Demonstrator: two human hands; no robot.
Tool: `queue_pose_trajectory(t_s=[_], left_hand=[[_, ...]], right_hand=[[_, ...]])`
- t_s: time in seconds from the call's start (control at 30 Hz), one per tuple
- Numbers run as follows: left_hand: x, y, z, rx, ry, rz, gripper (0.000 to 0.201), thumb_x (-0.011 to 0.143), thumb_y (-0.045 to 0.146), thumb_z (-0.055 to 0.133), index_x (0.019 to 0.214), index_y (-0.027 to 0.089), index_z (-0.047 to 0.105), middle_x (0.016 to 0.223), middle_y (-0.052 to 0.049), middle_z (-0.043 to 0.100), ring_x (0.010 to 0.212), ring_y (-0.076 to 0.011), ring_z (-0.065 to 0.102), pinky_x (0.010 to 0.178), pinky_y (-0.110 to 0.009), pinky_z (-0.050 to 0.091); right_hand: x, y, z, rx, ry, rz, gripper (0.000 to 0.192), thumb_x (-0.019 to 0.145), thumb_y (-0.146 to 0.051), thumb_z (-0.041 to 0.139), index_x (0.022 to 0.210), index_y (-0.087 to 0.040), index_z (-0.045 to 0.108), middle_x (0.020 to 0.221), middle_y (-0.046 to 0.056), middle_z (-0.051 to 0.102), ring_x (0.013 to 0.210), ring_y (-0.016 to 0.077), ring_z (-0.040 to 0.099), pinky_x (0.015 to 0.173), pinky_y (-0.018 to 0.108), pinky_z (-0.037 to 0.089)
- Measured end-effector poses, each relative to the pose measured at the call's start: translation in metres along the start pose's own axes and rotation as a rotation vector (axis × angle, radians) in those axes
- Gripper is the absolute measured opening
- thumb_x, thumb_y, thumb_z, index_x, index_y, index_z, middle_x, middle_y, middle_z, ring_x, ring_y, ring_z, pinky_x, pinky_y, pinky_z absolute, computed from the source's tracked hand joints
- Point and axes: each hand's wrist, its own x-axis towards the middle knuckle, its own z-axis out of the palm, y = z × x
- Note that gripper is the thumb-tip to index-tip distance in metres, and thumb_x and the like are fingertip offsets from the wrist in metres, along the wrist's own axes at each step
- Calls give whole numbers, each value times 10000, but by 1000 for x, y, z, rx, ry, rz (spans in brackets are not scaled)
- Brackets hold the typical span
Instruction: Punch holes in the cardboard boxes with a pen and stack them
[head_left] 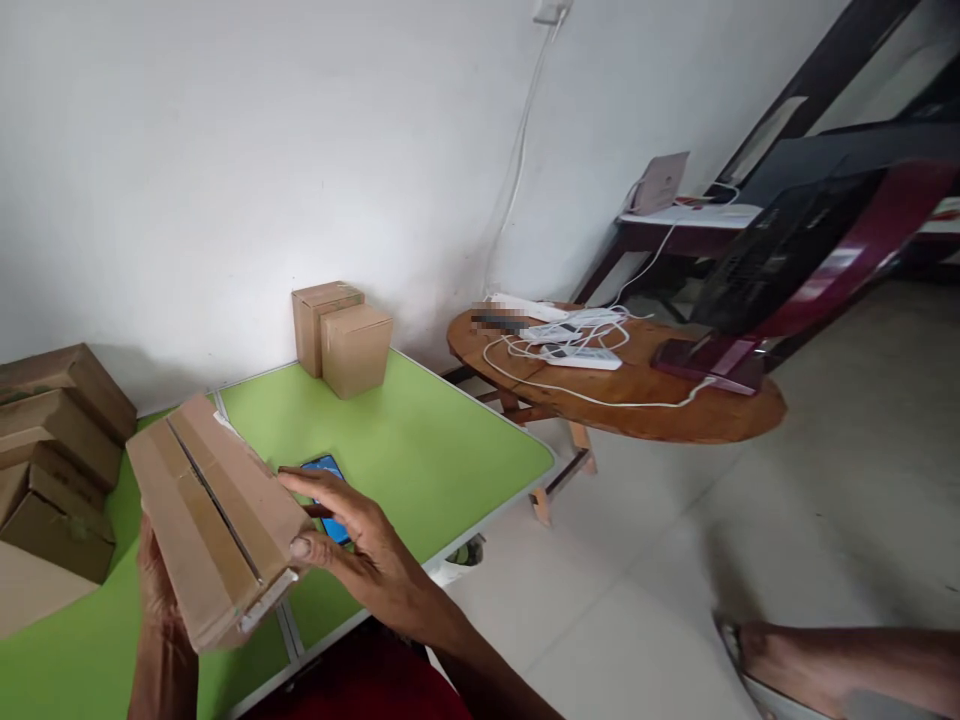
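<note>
I hold a brown cardboard box (pixel 214 515) tilted above the green table (pixel 420 440), its flaps meeting in a seam along the top. My left hand (pixel 157 590) grips its near left side from below. My right hand (pixel 360 545) rests on its right side, thumb on the front corner and fingers spread. A phone with a blue screen (pixel 328 468) lies on the table, partly hidden behind my right hand.
Two small cardboard boxes (pixel 341 337) stand at the table's far edge by the wall. A stack of boxes (pixel 52 450) fills the left side. A round wooden table (pixel 660 390) with power strips and white cables stands to the right. Someone's foot (pixel 787 655) shows at lower right.
</note>
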Motion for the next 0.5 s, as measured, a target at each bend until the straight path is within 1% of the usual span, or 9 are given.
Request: queue_pose_trajectory(t_s=[0.07, 0.13, 0.17, 0.23, 0.3, 0.33, 0.4, 0.5], left_hand=[[-6, 5, 2, -66, 48, -54, 1026, 879, 1051, 397, 1605, 372, 651, 1502, -108, 776, 1439, -496, 688, 971, -731, 704], [-8, 6, 3, -106, 63, -70, 1034, 859, 1067, 403, 1588, 378, 656, 1484, -102, 786, 1442, -489, 692, 974, -740, 706], [-8, 5, 2, -110, 59, -61, 1029, 841, 1070, 445, 1544, 358, 687, 1446, -118, 802, 1432, -487, 700, 975, -731, 710], [-8, 0, -1, -117, 72, -39, 988, 742, 1037, 650, 1376, 289, 767, 1334, -161, 836, 1387, -503, 721, 980, -700, 713], [-8, -5, -5, -119, 98, -1, 926, 593, 893, 883, 1236, 234, 784, 1265, -175, 847, 1330, -510, 743, 990, -649, 712], [-9, -6, -7, -120, 107, 24, 920, 537, 803, 954, 1222, 216, 776, 1261, -172, 845, 1306, -503, 751, 998, -619, 709], [-13, -8, -9, -123, 132, 89, 939, 507, 665, 1002, 1286, 202, 757, 1273, -154, 837, 1261, -462, 766, 1001, -551, 702], [-22, -7, -10, -119, 152, 222, 942, 534, 534, 1007, 1376, 214, 730, 1240, -132, 832, 1151, -389, 788, 941, -475, 697]], right_hand=[[-3, 14, 13, 24, -2, 23, 532, 1093, -552, 736, 1590, -367, 705, 1585, 76, 733, 1464, 279, 695, 1171, 441, 613], [-7, 25, 22, 35, 26, 40, 547, 1085, -537, 743, 1600, -359, 696, 1603, 80, 722, 1460, 272, 699, 1116, 409, 635], [-9, 30, 24, 39, 36, 48, 542, 1082, -529, 746, 1596, -361, 700, 1615, 80, 714, 1468, 271, 694, 1099, 399, 641], [-13, 37, 25, 45, 36, 61, 514, 1079, -525, 749, 1567, -366, 724, 1638, 79, 698, 1493, 280, 679, 1091, 402, 647], [-17, 45, 21, 49, 26, 88, 497, 1087, -539, 736, 1554, -369, 732, 1641, 86, 696, 1512, 296, 669, 1122, 433, 638], [-18, 48, 19, 54, 24, 106, 519, 1089, -552, 729, 1572, -363, 716, 1645, 96, 693, 1520, 307, 665, 1143, 455, 630], [-17, 54, 16, 59, 32, 136, 598, 1079, -589, 734, 1617, -335, 672, 1648, 127, 686, 1523, 332, 661, 1167, 496, 618], [-12, 60, 17, 26, 37, 149, 702, 1029, -623, 796, 1634, -300, 647, 1678, 150, 648, 1543, 361, 631, 1191, 529, 602]])
